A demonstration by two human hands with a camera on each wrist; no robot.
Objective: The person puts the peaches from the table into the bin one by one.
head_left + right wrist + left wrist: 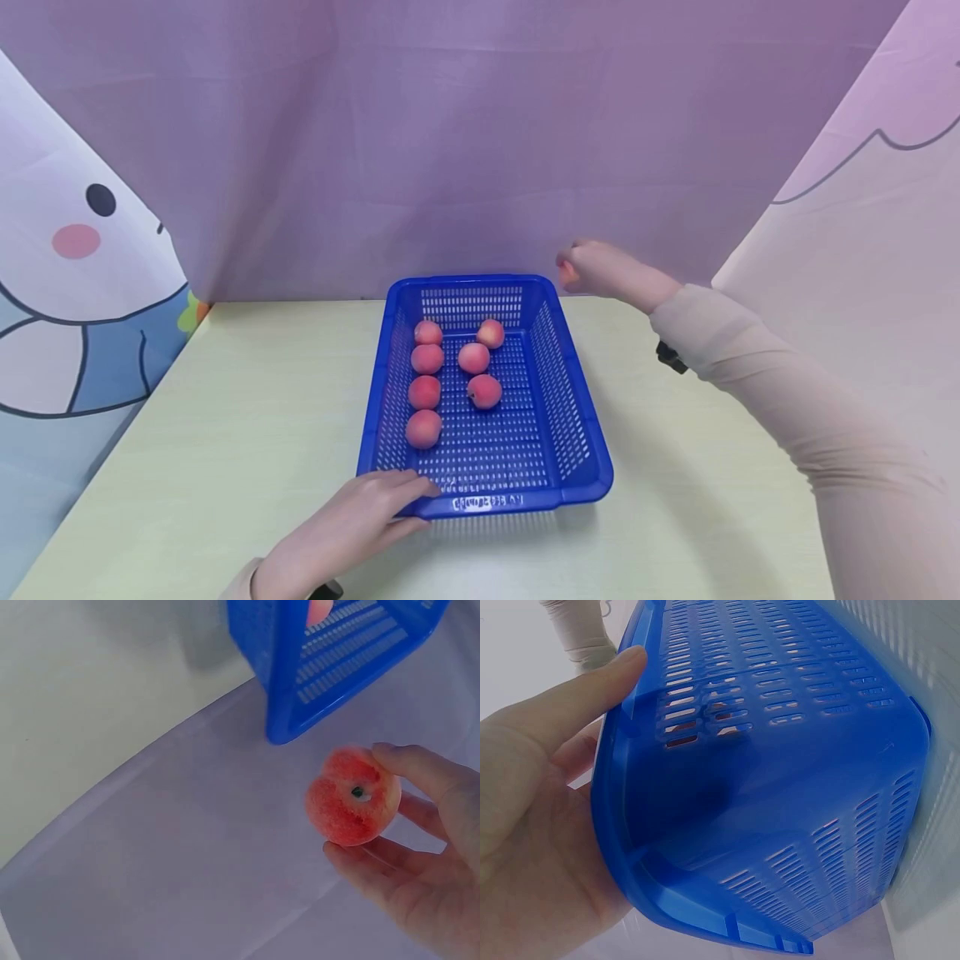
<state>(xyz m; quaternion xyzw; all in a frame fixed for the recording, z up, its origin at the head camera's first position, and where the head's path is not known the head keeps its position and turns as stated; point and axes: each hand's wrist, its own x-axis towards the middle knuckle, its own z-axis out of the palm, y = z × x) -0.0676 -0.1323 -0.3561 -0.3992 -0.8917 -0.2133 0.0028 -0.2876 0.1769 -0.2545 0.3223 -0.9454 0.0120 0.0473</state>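
Note:
A blue perforated plastic basket (480, 502) stands on the table with several reddish peaches inside. One line of peaches (424, 392) runs along its left side; a shorter line (484, 391) lies near the middle. My left hand (367, 508) grips the basket's near left corner, thumb on one side of the rim and fingers on the other, as the left wrist view shows. Beyond the basket's far right corner, my right hand (607, 271) is raised, holding a peach (352, 796) between thumb and fingers. The peach's stem hollow faces the right wrist camera.
The pale table (285, 375) spreads out on both sides of the basket. A purple cloth (480, 150) hangs right behind the table's far edge. Printed cartoon panels stand at left (82, 250) and right (862, 275).

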